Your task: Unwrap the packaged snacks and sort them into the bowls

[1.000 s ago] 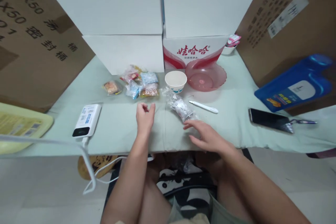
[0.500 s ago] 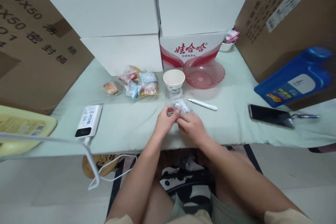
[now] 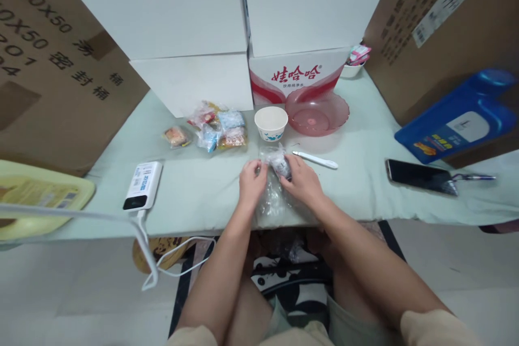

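loosely clasping silvery bundle (image 3: 279,166) with half-curled fingers of right hand (image 3: 303,177), clear plastic (image 3: 272,203) about it, before white bowl (image 3: 271,128) on counter (image 3: 203,189). bending left hand (image 3: 252,183) nearly closed by plastic; cannot tell if pinching. farther back, dish (image 3: 351,72) of pink packets (image 3: 359,55).

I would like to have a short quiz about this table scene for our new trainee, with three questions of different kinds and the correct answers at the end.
1. Multiple choice: seen from the person's seat, where on the table does the phone lie? a) left side b) middle c) right side
2. True or false: the silvery packet is between the white bowl and the person.
3. Fill in: the white tool lies nearer to the person's ____ hand.

Key: 1. c; 2. true; 3. right (the right hand is at the packet, close to the tool).
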A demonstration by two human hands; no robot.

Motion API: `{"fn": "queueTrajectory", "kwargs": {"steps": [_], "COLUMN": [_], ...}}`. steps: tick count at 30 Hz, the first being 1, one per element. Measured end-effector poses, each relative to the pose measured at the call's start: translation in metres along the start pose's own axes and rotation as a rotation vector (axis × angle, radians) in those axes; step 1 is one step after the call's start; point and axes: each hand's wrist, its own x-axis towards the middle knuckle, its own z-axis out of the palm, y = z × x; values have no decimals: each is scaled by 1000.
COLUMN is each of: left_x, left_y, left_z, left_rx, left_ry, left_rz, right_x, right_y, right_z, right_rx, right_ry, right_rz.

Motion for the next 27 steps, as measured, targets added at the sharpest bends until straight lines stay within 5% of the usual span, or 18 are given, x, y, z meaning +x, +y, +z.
{"fn": "queueTrajectory", "kwargs": {"steps": [4, 7, 12, 17, 27], "left_x": [1, -1, 1, 9, 15], "left_y": [11, 21, 27, 24, 22], "left_z": [-13, -25, -44, -66, -69], "left_rx": [-667, -891, -875, -926, -1022], "left_ry": [-158, -299, -228, -142, -191], "left_rz": [-292, -334, -232, -170, -225], "right_x": [-10, -11, -6, -11, -9], "right_y": [-2, -2, 2, 8, 21], "right_z": [0, 0, -6, -27, -9], "right_rx": [230, 541, 1075, 1358, 1187], "right_ry": [-77, -126, -168, -161, -81], "right_rz": [162, 157, 328, 551, 475]}}
